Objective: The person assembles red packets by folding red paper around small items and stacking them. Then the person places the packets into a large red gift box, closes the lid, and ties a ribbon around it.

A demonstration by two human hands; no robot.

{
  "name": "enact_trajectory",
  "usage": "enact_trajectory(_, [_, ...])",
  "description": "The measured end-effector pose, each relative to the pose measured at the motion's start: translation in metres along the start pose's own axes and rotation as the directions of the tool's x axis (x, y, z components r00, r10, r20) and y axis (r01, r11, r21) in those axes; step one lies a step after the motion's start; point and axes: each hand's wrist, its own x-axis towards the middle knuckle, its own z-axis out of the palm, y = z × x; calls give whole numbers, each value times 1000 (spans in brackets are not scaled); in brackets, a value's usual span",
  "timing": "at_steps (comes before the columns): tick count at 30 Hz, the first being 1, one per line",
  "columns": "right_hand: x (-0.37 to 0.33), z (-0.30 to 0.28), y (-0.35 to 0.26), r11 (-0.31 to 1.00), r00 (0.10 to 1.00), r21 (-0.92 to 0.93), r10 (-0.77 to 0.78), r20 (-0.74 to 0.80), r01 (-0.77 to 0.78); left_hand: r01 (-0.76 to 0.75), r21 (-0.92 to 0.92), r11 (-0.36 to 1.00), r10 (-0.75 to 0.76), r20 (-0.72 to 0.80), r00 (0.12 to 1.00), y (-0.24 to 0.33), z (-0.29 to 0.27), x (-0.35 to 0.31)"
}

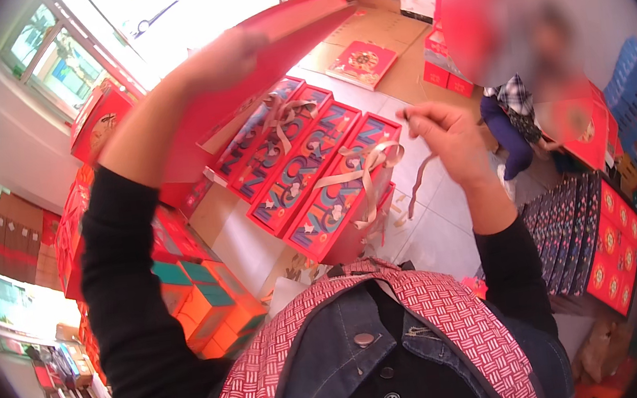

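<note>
My left hand (235, 54), blurred by motion, is up at the far left with its fingers closed on the edge of a large red box lid (243, 89). The lid leans over a row of narrow red gift boxes (307, 165) with blue and purple patterned tops. A pale ribbon bow (366, 168) is tied on the nearest box, and more loose ribbon (285, 116) lies on the farther ones. Right of the boxes, my right hand (449, 137) pinches a thin brownish ribbon (418, 188), whose tail dangles below the palm.
A flat red box (362, 64) lies on cardboard beyond the row. At the right a person (511, 130) sits beside red boxes. Dark patterned boxes (575, 240) are stacked at the near right, orange and green boxes (216, 301) at the near left. Tiled floor (447, 224) shows between.
</note>
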Motion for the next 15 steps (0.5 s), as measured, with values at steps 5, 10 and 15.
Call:
enact_trajectory(5, [38,18,-80,957,958,-57,-283,41,285,163,-134,977,-149,112,983,49,-85,12])
enact_trajectory(10, [2,23,-126,708,689,-145,-585,428,691,194,-147,970,-185,76,980,34,-104,-3])
enact_trajectory(15, [-23,25,-180,619,134,458,-675,725,638,193,-302,933,-198,12,980,26,-101,-6])
